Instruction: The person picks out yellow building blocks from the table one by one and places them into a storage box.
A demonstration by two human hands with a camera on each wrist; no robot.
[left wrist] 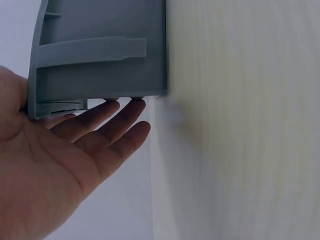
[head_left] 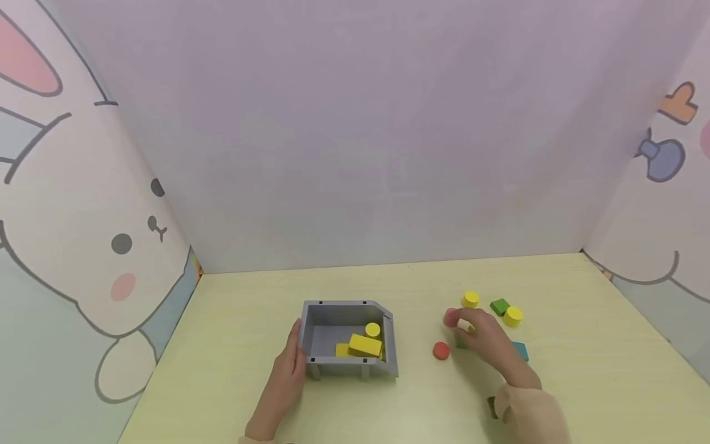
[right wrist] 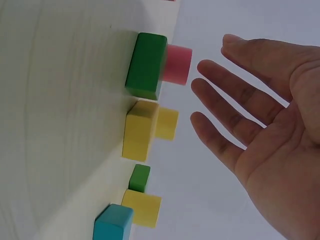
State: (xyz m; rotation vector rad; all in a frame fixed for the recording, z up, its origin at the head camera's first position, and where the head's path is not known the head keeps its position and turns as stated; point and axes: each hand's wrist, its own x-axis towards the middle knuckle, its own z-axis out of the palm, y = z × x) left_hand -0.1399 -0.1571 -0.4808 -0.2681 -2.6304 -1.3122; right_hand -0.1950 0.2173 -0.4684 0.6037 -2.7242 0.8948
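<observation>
Your left hand (head_left: pixel 288 362), fingers extended, touches the gray bin (head_left: pixel 339 369). Your right hand (head_left: pixel 489 343), fingers parted, hovers beside a pink cylinder (right wrist: pixel 178 65).

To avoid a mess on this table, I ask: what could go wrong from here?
The right hand is close to the pink cylinder, so it might knock the green block nearby.
The red disc lies between the gray bin and that hand, so a low pass might sweep it away.
The long yellow block seems to rest on another yellow piece in the bin; it could slide if the left hand, at the bin's side, jolts it.
</observation>
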